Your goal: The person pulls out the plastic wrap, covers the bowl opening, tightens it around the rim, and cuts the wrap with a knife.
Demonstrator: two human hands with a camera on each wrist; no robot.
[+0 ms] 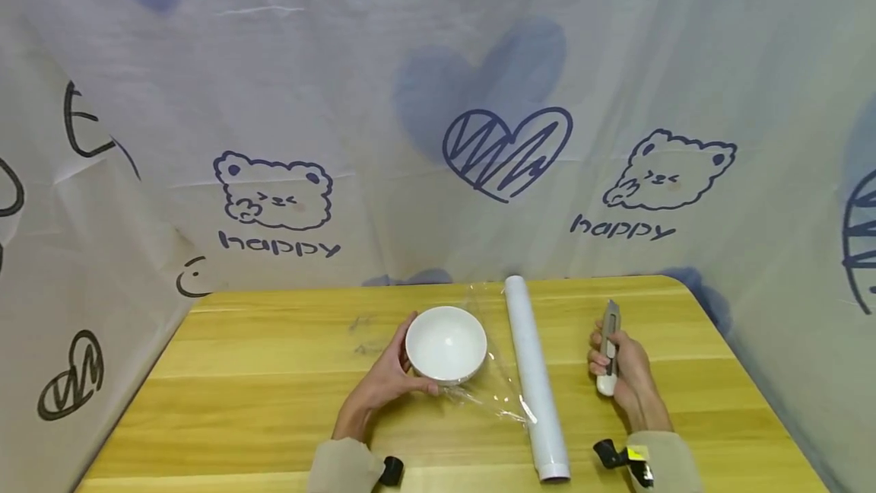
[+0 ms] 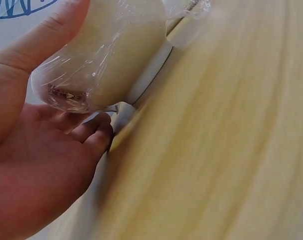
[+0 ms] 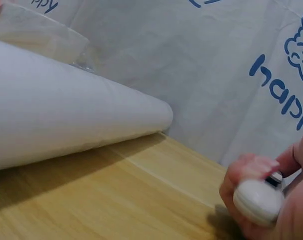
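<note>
- Bowl (image 1: 446,345), white, round, glossy inside; mouth upward, at the lower centre of the head view.
- Left hand (image 1: 390,379), gripping the bowl: thumb along the near side, fingers about the left side.
- Cling film (image 1: 505,399), clear, creased; over the outside of the bowl in the left wrist view and spread between bowl and roll in the head view.
- Film roll (image 1: 537,379), white, long; lying lengthwise just right of the film, lower centre-right of the head view.
- Utility knife (image 1: 607,352), grey and white, narrow; lower right of the head view, white end toward the bottom edge, apart from the roll.
- Right hand (image 1: 633,371), fingers closed round the utility knife.
- Sleeves (image 1: 345,466), two, pale beige, at the bottom edge, each with a black fitting at the wrist.
- Tabletop (image 1: 274,364), yellow wood grain, across the lower frame.
- Cloth backdrop (image 1: 369,97), pale, printed with blue hearts, bear faces and "happy"; upper frame and both sides.
</note>
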